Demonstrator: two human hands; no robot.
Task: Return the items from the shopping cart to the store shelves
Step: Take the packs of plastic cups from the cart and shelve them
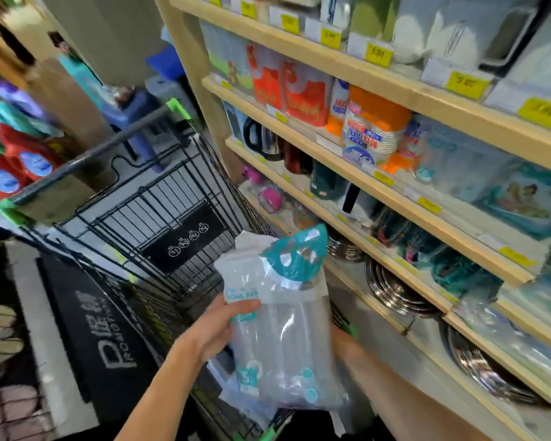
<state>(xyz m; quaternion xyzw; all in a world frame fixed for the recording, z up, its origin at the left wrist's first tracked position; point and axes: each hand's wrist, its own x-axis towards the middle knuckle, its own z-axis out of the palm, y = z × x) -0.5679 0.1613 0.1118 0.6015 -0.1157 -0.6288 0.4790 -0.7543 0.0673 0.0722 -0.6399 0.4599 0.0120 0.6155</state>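
Note:
A clear plastic pack with a teal header card sits raised over the near end of the black wire shopping cart. My left hand grips the pack's left edge, thumb on its front. My right hand is behind the pack's right side, mostly hidden, so its grip cannot be made out. The wooden store shelves rise directly to the right, stocked with packs, kettles and steel pans.
The cart's grey handle bar with green ends lies at the far side. Red detergent pouches hang at the left. A dark floor mat with white lettering lies left of the cart. Blue stools stand beyond it.

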